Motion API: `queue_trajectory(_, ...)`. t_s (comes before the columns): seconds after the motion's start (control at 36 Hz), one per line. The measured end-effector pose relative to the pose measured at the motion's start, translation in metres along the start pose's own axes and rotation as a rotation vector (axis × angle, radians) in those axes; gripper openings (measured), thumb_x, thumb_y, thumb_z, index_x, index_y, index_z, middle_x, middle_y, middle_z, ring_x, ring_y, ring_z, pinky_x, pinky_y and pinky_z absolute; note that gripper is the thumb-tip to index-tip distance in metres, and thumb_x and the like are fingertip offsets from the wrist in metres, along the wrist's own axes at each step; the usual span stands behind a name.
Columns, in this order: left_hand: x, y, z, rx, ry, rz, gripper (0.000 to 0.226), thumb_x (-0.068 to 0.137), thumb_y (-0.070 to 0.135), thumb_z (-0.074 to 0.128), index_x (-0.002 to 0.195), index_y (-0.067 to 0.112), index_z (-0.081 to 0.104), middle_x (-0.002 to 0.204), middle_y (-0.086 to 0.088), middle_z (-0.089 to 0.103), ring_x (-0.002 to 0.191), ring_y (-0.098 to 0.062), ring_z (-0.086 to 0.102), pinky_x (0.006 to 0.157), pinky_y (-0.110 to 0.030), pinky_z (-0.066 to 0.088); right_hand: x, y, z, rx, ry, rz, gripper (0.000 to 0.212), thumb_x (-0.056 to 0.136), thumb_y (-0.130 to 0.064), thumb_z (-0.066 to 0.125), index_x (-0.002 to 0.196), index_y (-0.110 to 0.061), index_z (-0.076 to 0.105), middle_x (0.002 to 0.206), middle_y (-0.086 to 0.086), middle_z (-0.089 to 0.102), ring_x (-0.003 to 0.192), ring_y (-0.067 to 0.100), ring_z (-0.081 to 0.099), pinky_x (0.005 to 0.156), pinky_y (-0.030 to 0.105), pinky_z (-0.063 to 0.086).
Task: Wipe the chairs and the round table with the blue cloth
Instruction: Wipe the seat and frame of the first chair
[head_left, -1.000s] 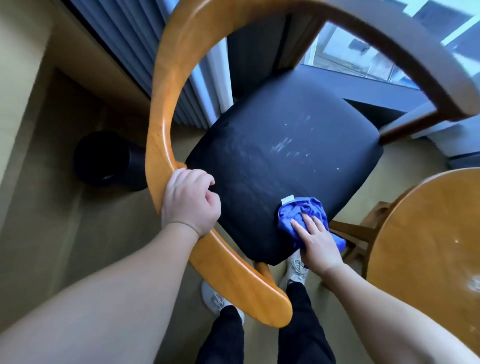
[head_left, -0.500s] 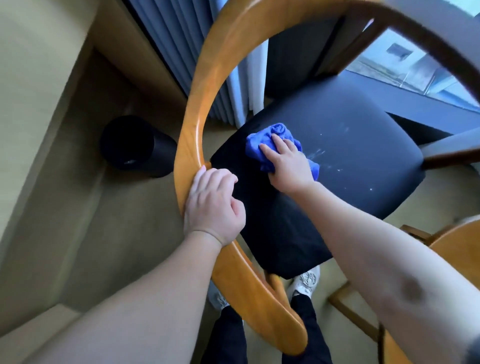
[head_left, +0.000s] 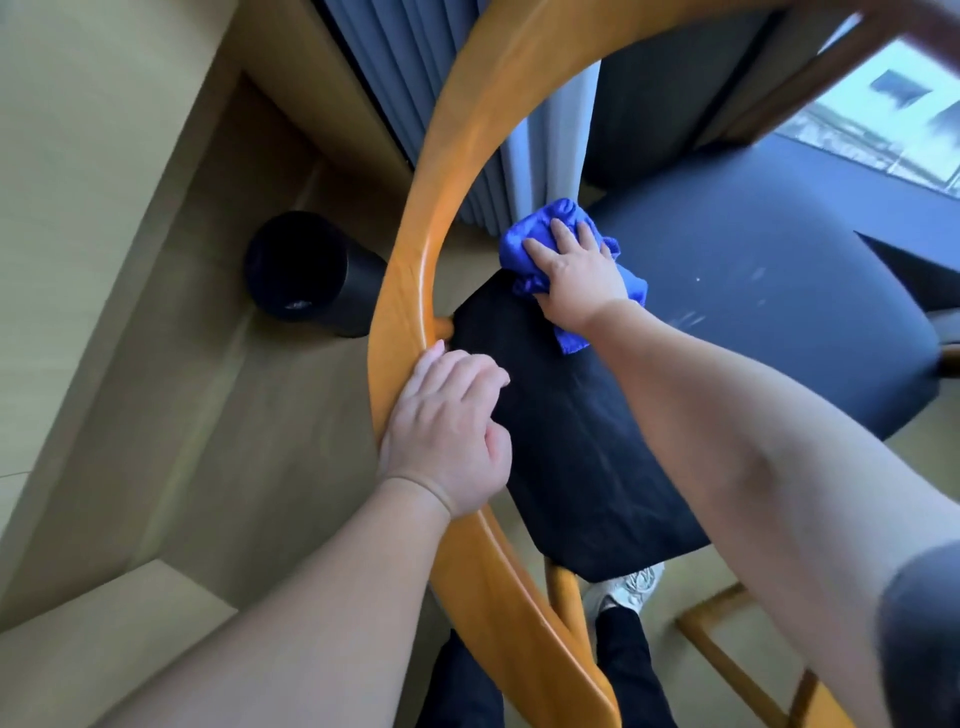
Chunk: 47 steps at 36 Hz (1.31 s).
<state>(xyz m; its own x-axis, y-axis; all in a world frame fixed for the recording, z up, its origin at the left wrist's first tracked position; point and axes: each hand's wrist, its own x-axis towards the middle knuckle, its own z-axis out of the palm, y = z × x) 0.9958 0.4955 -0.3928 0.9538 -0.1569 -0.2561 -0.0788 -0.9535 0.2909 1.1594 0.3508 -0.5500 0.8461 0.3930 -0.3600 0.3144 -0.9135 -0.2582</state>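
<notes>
A wooden chair with a curved orange-brown back rail (head_left: 415, 249) and a black padded seat (head_left: 737, 322) fills the view from above. My left hand (head_left: 447, 436) grips the back rail at its left side. My right hand (head_left: 576, 270) presses the bunched blue cloth (head_left: 540, 228) flat on the seat's far left corner, fingers spread over it. White smears and specks show on the seat's right half. Only a sliver of the round table's wooden frame (head_left: 727, 654) appears at the bottom right.
A black cylindrical bin (head_left: 311, 270) stands on the floor left of the chair. Blue-grey curtains (head_left: 415, 78) and a window (head_left: 883, 119) lie behind it. My shoes (head_left: 628, 584) and dark trouser legs are under the seat's near edge.
My right hand slid the blue cloth from the seat's near right edge across to its far left corner. My left hand kept its grip on the back rail.
</notes>
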Motion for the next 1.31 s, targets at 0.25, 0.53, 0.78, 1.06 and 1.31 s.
queue_trajectory(0.25,0.001,0.001,0.0,0.012,0.007,-0.002,0.04,0.077,0.02,0.039,0.11,0.018,0.063,0.115,0.003,0.061,0.114,-0.015,0.05,0.118,-0.028,0.009,-0.023,0.013,0.006,-0.039,0.016,0.044,0.062,0.086,-0.023,0.058,0.142,-0.027,0.033,0.153,0.013,0.023,0.135,0.04,0.026,0.094,0.048,0.039)
queue_trajectory(0.53,0.001,0.001,0.001,0.03,0.0,-0.006,0.034,0.08,0.021,0.049,0.111,0.021,0.063,0.116,0.003,0.063,0.114,-0.016,0.053,0.116,-0.036,0.018,-0.097,0.045,0.023,-0.003,0.016,0.159,0.059,0.085,-0.024,0.057,0.14,-0.025,0.038,0.153,0.015,0.025,0.13,0.04,0.032,0.089,0.045,0.044)
queue_trajectory(0.78,-0.001,0.0,0.003,0.07,0.035,0.022,0.03,0.082,0.024,0.053,0.111,0.023,0.062,0.115,0.002,0.064,0.112,-0.018,0.055,0.114,-0.035,0.016,-0.194,0.068,0.054,0.037,0.024,0.377,0.06,0.081,-0.023,0.066,0.137,-0.019,0.047,0.147,0.02,0.037,0.12,0.042,0.043,0.078,0.043,0.048)
queue_trajectory(1.06,-0.002,0.001,0.006,0.077,0.075,0.041,0.026,0.086,0.021,0.052,0.111,0.022,0.062,0.114,0.001,0.064,0.112,-0.018,0.054,0.116,-0.036,0.019,-0.282,0.061,0.085,0.13,0.049,0.659,0.064,0.085,-0.021,0.064,0.145,-0.017,0.041,0.152,0.022,0.032,0.127,0.047,0.038,0.093,0.049,0.045)
queue_trajectory(1.31,-0.004,0.0,0.004,0.072,0.05,0.039,0.024,0.086,0.021,0.053,0.108,0.022,0.063,0.111,0.001,0.064,0.11,-0.017,0.055,0.115,-0.037,0.019,-0.284,0.045,0.08,0.19,-0.004,0.817,0.069,0.087,-0.025,0.061,0.149,-0.022,0.031,0.155,0.019,0.021,0.128,0.043,0.033,0.096,0.045,0.042)
